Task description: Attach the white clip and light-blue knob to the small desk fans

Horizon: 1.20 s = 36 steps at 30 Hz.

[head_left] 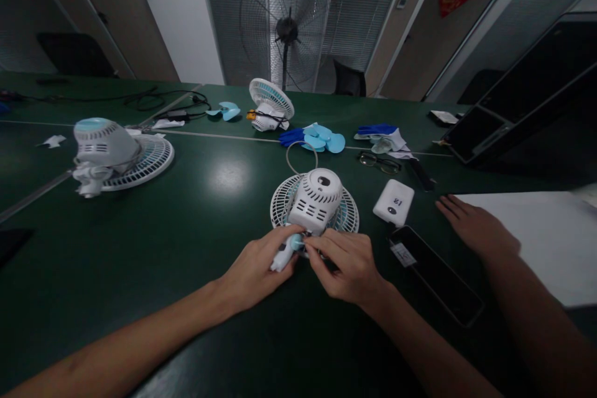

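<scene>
A small white fan (317, 196) lies face down on its round grille, its motor housing upward. My left hand (263, 261) is closed around the white and light-blue neck piece (283, 256) at the fan's near end. Close beside it, my right hand (342, 261) is closed in a pinch at the joint between neck and housing. What lies between its fingertips is too small and covered to make out. A thin pale cable (290, 158) loops behind the fan.
Another person's hand (480, 230) rests by white paper (536, 230) at right. Nearby are a phone (436, 273), a white power bank (394, 202), glasses (380, 163) and gloves (382, 137). Farther off are blue fan blades (324, 138), a second fan (268, 106) and a third (109, 149).
</scene>
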Tool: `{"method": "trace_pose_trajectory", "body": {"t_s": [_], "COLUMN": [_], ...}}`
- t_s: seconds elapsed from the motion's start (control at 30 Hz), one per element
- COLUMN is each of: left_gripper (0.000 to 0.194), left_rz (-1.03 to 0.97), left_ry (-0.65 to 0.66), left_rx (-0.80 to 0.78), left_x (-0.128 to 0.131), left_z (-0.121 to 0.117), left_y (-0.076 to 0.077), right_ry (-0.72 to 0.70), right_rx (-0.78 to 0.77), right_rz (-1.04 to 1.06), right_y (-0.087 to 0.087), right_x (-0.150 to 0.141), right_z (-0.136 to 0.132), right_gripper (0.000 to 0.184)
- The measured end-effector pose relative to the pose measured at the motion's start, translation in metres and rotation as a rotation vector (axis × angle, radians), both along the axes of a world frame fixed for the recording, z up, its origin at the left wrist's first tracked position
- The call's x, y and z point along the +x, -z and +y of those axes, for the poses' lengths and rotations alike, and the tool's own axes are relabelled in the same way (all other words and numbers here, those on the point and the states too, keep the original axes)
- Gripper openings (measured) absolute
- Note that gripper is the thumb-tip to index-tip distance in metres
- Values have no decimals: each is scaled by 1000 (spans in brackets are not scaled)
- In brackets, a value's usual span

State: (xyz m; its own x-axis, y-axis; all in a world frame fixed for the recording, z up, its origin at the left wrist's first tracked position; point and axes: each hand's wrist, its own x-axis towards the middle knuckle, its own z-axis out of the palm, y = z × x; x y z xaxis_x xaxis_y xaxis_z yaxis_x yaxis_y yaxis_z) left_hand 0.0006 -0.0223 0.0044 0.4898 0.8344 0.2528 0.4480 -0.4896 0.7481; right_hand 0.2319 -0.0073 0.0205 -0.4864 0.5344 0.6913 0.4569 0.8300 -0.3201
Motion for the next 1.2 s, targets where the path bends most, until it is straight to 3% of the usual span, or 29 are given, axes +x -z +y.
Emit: {"method": "trace_pose_trajectory", "body": {"t_s": [0.33, 0.53, 0.83, 1.2], "left_gripper": [52, 56, 50, 51], "left_rz": [-17, -6, -3, 1], "left_ry": [3, 12, -15, -12], "left_rx": [-17, 27, 7, -4], "left_x": [-2, -1, -1, -1], "left_z": [1, 0, 0, 0], "left_y": [-2, 3, -2, -1], "right_ry": [-75, -22, 18, -24], "right_rx": [-30, -45, -3, -15], "right_rz": [-97, 3, -8, -18], "right_y": [5, 1, -1, -2], "right_x": [-5, -6, -4, -6], "right_z": [-5, -2, -3, -5], "right_gripper": [28, 30, 23, 25]}}
